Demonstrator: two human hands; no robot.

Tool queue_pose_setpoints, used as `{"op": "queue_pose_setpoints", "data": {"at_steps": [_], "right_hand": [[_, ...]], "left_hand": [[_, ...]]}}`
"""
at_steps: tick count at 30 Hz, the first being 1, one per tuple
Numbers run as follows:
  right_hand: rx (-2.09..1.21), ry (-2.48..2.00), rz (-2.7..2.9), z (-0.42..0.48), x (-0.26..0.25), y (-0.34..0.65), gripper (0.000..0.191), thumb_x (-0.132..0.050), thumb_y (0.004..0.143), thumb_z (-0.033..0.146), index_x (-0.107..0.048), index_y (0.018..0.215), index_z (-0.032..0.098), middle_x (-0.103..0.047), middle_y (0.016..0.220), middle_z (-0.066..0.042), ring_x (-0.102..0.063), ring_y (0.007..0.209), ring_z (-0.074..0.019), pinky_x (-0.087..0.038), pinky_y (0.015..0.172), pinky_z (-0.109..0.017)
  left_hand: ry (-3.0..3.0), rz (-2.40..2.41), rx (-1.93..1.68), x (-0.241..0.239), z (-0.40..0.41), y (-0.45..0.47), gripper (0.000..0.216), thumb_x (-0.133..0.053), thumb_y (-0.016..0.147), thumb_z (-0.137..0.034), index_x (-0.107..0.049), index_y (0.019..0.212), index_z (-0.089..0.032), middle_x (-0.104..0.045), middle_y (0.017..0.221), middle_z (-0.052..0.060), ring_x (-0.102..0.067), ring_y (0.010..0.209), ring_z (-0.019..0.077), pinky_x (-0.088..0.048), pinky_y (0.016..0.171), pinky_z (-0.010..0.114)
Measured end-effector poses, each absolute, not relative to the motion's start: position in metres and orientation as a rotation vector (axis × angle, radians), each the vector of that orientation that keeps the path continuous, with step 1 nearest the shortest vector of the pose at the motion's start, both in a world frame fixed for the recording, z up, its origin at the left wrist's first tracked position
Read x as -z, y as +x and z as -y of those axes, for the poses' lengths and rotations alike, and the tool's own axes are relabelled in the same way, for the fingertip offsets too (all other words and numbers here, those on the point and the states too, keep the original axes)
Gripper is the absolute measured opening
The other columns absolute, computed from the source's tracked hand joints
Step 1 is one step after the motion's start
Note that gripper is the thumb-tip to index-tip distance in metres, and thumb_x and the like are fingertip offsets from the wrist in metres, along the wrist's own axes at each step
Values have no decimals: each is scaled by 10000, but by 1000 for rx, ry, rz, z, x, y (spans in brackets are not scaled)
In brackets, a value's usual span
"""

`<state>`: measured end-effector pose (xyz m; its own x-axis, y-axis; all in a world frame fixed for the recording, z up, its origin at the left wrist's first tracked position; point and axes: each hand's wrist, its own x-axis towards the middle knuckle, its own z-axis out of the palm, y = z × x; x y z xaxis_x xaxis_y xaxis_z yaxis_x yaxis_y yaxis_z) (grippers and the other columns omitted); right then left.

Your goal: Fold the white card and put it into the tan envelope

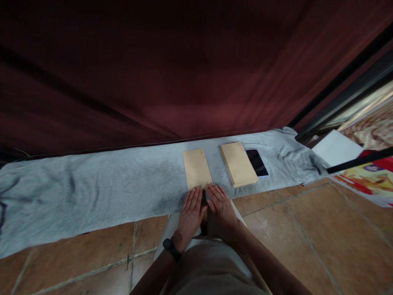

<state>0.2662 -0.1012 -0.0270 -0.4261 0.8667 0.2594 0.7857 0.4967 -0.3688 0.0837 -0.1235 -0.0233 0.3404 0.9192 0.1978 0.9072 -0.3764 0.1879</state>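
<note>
A single tan envelope [197, 168] lies flat on a grey towel [92, 188] spread over the tiled floor. My left hand [189, 213] and my right hand [221, 209] rest side by side, fingers stretched flat, with their fingertips at the envelope's near edge. Neither hand holds anything. A black band sits on my left wrist. To the right lies a stack of tan envelopes [238, 164], and beside it a black phone [256, 162], screen up.
A dark red curtain [172, 69] hangs behind the towel. Terracotta floor tiles [307, 237] stretch to the right. A white sheet [336, 148], a black bar and colourful printed material [368, 180] lie at the far right.
</note>
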Motion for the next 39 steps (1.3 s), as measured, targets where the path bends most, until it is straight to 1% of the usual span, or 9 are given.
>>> {"op": "queue_pose_setpoints", "data": {"at_steps": [4,13,16,19,24,30,34,36,39], "right_hand": [[-290,-1333,2345,101,27,255,494,-393,1055,249,-440,1529,122,-525,1531,-135,-434,1458,-237,-320,1244,-499],[-300,-1421,2314,104,31,270,503,-393,1043,209,-426,1541,150,-505,1551,-122,-440,1452,-253,-315,1226,-499],[-333,-1472,2261,102,29,270,486,-389,1036,182,-463,1515,156,-539,1521,-120,-474,1417,-252,-348,1195,-475],[-369,-1569,2161,96,28,265,424,-411,1032,178,-554,1431,179,-605,1443,-113,-559,1302,-247,-424,1099,-425],[-288,-1805,2013,80,27,248,342,-517,996,209,-622,1319,164,-664,1279,-144,-607,1150,-276,-461,968,-402],[-343,-1958,1855,60,27,234,353,-648,879,204,-643,1225,139,-669,1118,-167,-618,1064,-322,-486,922,-416],[-551,-1826,1593,50,31,233,256,-628,805,130,-659,1056,170,-669,1023,-133,-625,1038,-307,-500,936,-413],[-626,-1771,1491,48,32,233,237,-601,775,107,-644,997,177,-664,979,-109,-635,995,-283,-519,914,-400],[-697,-1722,1395,46,33,234,243,-557,766,114,-616,993,180,-666,971,-90,-657,914,-247,-554,841,-377]], "left_hand": [[2523,-1686,-375,23,119,95,584,-439,966,-207,-418,1529,-51,-425,1600,159,-317,1528,269,-294,1255,457],[2397,-1773,-464,28,129,67,576,-462,1015,-370,-464,1502,-62,-479,1556,192,-410,1480,299,-354,1217,475],[2271,-1819,-544,26,129,68,525,-452,1015,-336,-499,1472,-81,-485,1554,189,-448,1451,310,-375,1196,486],[2106,-1858,-666,24,118,71,440,-433,1002,-256,-568,1403,-133,-505,1540,170,-491,1411,307,-413,1158,497],[1749,-1935,-858,20,86,73,404,-530,913,-182,-632,1303,-149,-664,1277,152,-607,1228,283,-480,1081,447],[1520,-1989,-825,13,64,71,477,-566,863,-170,-592,1339,-157,-701,1050,107,-680,976,248,-537,870,359],[1410,-1962,-753,11,57,65,391,-585,834,-207,-665,1215,-170,-710,866,58,-683,817,227,-527,785,341],[1376,-1918,-762,11,54,63,333,-589,819,-233,-701,1126,-169,-716,837,57,-686,781,228,-530,764,345],[1344,-1920,-818,11,52,63,317,-621,769,-251,-712,1063,-173,-740,886,68,-708,842,247,-550,794,362]]}}
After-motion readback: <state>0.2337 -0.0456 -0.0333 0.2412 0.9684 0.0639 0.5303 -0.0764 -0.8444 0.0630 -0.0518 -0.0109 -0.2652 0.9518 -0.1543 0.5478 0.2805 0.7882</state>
